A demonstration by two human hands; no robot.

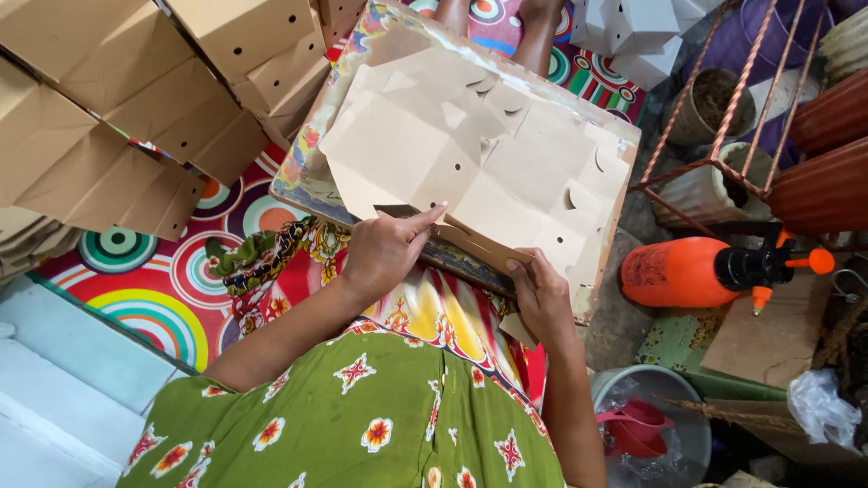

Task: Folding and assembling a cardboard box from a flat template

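Both hands [389,248] [541,294] fold cardboard blank [470,154]; sprayer [696,269] beside.

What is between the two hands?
In the head view, a folded brown cardboard flap runs from the left hand to the right hand, lying at the near edge of the flat cardboard sheet.

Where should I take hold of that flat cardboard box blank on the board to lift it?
Probably by the near edge of the cardboard blank, coming from the person's side. It lies flat on the board, and that edge is already folded up between the left hand and right hand, giving something to pinch.
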